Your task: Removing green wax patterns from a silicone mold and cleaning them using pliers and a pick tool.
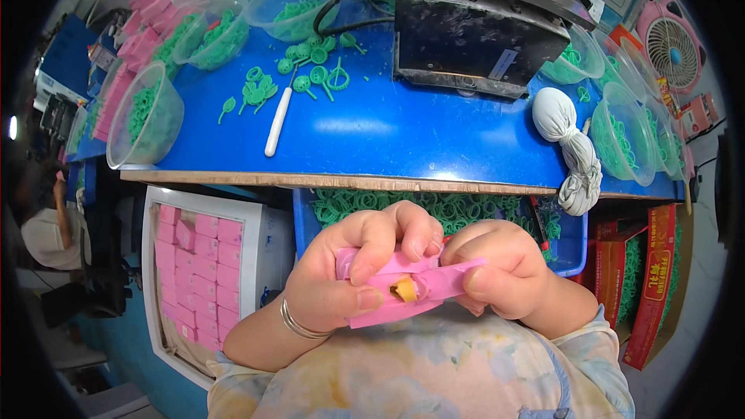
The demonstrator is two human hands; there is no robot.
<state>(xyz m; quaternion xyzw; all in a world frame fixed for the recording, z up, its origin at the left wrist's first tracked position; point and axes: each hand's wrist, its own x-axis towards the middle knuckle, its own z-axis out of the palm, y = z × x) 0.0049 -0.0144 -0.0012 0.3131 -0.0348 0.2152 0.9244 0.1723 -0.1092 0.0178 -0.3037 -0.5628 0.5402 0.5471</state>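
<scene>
Head view: I hold a pink block in front of my chest, between both hands. My left hand has its thumb and fingers clamped on the left part; my right hand pinches the right edge between thumb and forefinger. The opposed grip appears to spread the block, so that a yellow piece shows in its opening. The blue tray of green rings sits just beyond my hands, below the table edge, probably for short reach. On the blue table, the white-handled tool lies beside loose green parts, its handle toward me, which likely suits pick-up.
</scene>
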